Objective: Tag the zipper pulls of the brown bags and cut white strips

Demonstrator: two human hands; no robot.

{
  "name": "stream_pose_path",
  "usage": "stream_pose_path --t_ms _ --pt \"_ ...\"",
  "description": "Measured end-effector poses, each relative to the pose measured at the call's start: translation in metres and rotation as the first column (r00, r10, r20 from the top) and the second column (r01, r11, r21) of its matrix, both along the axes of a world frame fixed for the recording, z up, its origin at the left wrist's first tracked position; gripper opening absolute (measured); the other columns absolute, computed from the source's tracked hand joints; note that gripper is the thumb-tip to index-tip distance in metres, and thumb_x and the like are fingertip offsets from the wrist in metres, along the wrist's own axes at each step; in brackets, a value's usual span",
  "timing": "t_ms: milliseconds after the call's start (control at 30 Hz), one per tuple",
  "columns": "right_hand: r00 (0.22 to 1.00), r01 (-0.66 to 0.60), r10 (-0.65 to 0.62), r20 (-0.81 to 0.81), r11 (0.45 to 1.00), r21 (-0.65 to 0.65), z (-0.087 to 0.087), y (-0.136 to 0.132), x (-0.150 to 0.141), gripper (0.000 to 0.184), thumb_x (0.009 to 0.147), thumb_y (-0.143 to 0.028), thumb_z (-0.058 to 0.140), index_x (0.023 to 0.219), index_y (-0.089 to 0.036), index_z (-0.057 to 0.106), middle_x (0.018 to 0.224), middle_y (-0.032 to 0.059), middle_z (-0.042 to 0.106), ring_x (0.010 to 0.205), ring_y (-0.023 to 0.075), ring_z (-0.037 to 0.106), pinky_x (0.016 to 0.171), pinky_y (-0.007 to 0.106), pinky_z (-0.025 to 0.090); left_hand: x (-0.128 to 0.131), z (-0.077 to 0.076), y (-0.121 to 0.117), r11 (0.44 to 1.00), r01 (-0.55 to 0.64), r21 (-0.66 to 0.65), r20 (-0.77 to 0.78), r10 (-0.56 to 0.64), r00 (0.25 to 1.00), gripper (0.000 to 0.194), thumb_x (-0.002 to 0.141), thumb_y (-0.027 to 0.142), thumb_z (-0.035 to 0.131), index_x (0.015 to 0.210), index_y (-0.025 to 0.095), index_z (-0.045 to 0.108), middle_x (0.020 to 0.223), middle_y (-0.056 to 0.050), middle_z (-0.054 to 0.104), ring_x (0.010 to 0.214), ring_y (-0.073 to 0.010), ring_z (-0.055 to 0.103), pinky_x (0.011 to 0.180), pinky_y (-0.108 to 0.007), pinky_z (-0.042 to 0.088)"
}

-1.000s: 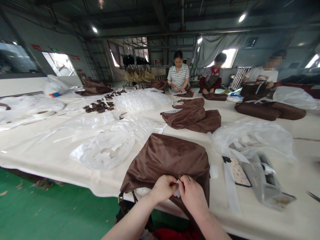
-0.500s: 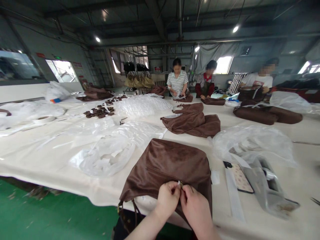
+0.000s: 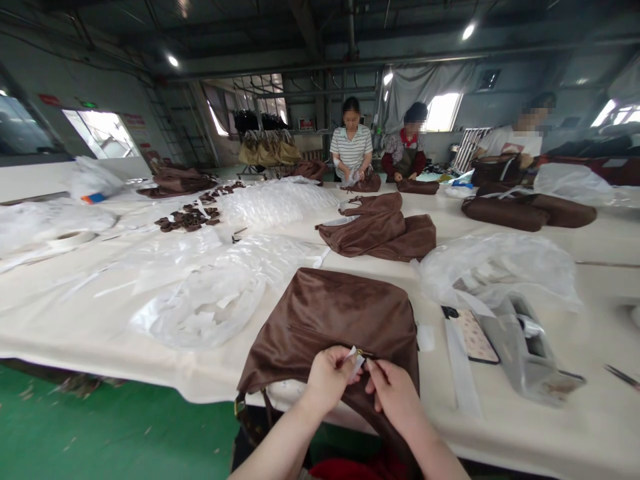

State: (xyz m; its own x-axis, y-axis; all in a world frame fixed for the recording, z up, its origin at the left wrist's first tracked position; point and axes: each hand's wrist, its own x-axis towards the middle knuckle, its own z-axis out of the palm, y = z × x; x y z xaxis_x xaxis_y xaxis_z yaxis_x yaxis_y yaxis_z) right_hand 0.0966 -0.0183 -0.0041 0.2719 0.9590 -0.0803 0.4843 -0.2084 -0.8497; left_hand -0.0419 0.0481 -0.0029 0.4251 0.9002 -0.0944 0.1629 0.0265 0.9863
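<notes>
A brown suede-like bag (image 3: 334, 313) lies on the white table (image 3: 90, 313) right in front of me, its lower part hanging over the near edge. My left hand (image 3: 327, 379) is closed, pinching a small white paper strip (image 3: 356, 359) at the bag's zipper. My right hand (image 3: 395, 397) sits just to the right of it, fingers pinched on the zipper pull, which is mostly hidden. Both hands rest on the bag's front.
Clear plastic bags (image 3: 210, 300) lie to the left, more plastic (image 3: 495, 267) to the right. A phone (image 3: 473, 335) and a grey pouch (image 3: 530, 353) sit right of the bag. More brown bags (image 3: 380, 230) lie farther back. Three people work at the far side.
My hands have drawn slightly apart. The white strip now sticks up from my left fingers. The camera view shifted a little.
</notes>
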Motion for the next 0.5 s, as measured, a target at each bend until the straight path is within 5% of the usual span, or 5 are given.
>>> stream_pose_path --t_ms 133,267,367,500 --pt "0.929 0.006 -0.031 -0.368 0.997 -0.071 -0.001 0.012 -0.002 0.03 0.083 -0.045 0.053 0.075 -0.018 0.064 0.058 -0.002 0.063 0.032 0.0085 0.049 0.03 0.018 0.028 -0.001 0.003 0.001 0.997 0.015 -0.078 0.042 -0.012 0.999 0.025 0.081 0.036 0.056 0.079 0.014 0.067 0.068 -0.002 0.067 0.061 -0.0146 0.062 0.059 -0.023 0.05" --pt "0.879 0.111 -0.121 -0.462 0.993 -0.048 -0.006 0.02 -0.009 0.024 0.074 -0.041 0.061 0.07 -0.017 0.064 0.053 -0.0037 0.059 0.032 0.0069 0.046 0.03 0.017 0.026 -0.005 0.007 -0.001 0.977 0.026 0.209 -0.128 0.001 0.992 0.023 0.085 0.026 0.052 0.073 0.017 0.07 0.066 -0.001 0.066 0.062 -0.0141 0.061 0.061 -0.022 0.048" --pt "0.845 0.158 -0.161 -0.51 0.986 -0.05 -0.008 0.023 -0.015 0.027 0.073 -0.044 0.061 0.069 -0.017 0.062 0.052 -0.0036 0.058 0.031 0.0066 0.044 0.029 0.017 0.024 -0.006 0.009 -0.008 0.89 -0.024 0.455 -0.234 0.145 0.961 0.023 0.084 0.016 0.051 0.08 0.021 0.073 0.078 -0.002 0.069 0.074 -0.0156 0.064 0.072 -0.024 0.049" --pt "0.793 0.202 -0.193 -0.579 0.978 -0.048 -0.009 0.025 -0.018 0.034 0.069 -0.05 0.065 0.066 -0.016 0.061 0.052 -0.002 0.057 0.031 0.0054 0.04 0.029 0.018 0.023 -0.004 0.009 -0.015 0.816 -0.051 0.576 -0.251 0.235 0.939 0.027 0.087 0.013 0.048 0.093 0.024 0.073 0.086 -0.004 0.069 0.079 -0.0158 0.065 0.076 -0.025 0.05"
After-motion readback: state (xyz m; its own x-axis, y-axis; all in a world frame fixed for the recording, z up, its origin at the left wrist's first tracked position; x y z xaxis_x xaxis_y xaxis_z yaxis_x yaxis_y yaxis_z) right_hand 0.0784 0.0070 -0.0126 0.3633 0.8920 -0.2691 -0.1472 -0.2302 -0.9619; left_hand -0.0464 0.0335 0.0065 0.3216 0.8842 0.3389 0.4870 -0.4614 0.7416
